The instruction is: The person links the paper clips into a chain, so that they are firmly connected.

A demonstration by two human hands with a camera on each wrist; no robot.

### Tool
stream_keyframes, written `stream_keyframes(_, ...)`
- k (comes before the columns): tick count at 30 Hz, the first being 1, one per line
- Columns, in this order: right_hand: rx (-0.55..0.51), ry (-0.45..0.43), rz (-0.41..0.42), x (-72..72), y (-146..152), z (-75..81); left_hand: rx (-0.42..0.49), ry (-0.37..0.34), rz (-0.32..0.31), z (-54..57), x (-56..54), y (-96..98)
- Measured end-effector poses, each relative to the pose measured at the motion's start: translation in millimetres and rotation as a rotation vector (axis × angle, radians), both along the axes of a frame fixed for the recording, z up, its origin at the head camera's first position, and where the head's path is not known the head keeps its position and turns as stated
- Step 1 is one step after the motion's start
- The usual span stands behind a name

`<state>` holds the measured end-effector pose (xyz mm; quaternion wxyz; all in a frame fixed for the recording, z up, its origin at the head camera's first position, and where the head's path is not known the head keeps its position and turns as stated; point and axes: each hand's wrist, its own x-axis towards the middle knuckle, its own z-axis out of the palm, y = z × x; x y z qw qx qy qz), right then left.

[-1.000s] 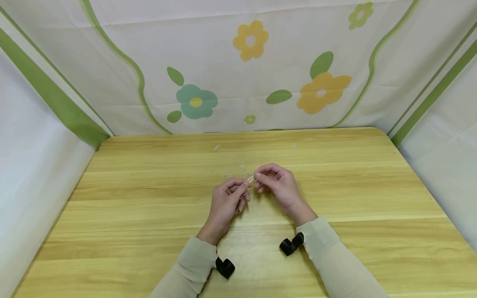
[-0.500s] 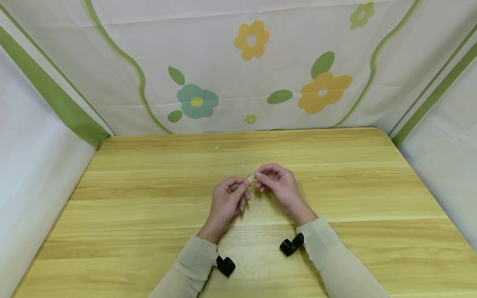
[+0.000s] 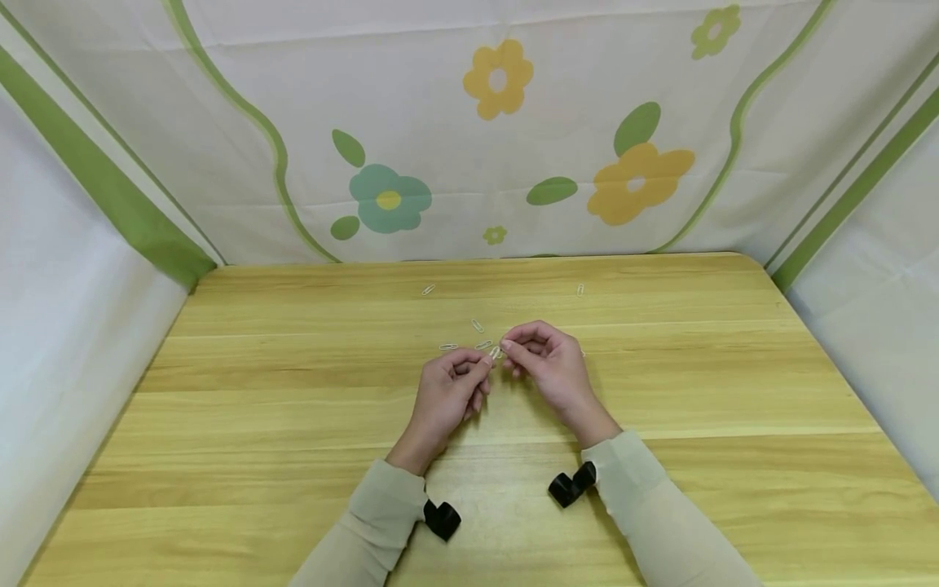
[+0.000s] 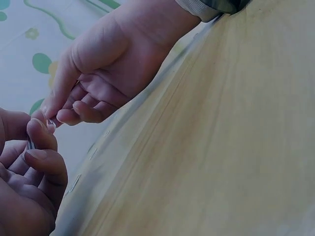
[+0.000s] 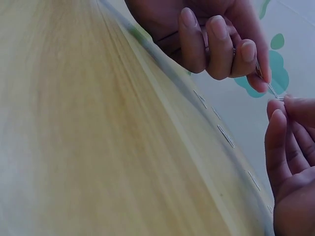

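Both hands meet over the middle of the table in the head view. My left hand (image 3: 450,395) pinches a white paper clip (image 3: 495,353) between thumb and forefinger. My right hand (image 3: 552,367) pinches a second small paper clip (image 5: 279,99) at its fingertips, mostly covered by them. In the right wrist view the two clips touch end to end; whether they are linked cannot be told. Thin wire also shows along the left hand's fingers there. Just beyond the hands lie loose paper clips, the closest being one (image 3: 483,345) by the left fingertips.
Several more paper clips lie on the wooden table (image 3: 293,456), including one at the back left (image 3: 429,289) and one at the back right (image 3: 580,289). A flowered white curtain (image 3: 455,147) hangs behind the table's far edge. Black wrist cameras (image 3: 443,520) sit at both cuffs.
The hands stay nearly in place, fingertips together. A bit of wire seen below the left thumb earlier is now out of sight in the head view. The loose clips have not moved.
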<state>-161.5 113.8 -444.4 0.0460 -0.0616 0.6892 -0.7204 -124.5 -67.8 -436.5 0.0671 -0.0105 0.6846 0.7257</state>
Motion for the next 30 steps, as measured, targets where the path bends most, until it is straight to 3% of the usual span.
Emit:
stream_keyframes(9,0.103,0.019,0.039,2.0,-3.3,1.3,0.039,-0.007,0.041,-5.1,-2.0,-2.0)
stream_keyframes(20,0.242,0.004,0.112,-0.2,-0.4,2.4,0.042,0.018,0.057,-2.1,-1.8,-1.0)
stream_keyframes(30,0.198,-0.037,0.150,-3.8,2.6,0.3,0.026,0.019,0.090,-1.1,-3.0,-1.8)
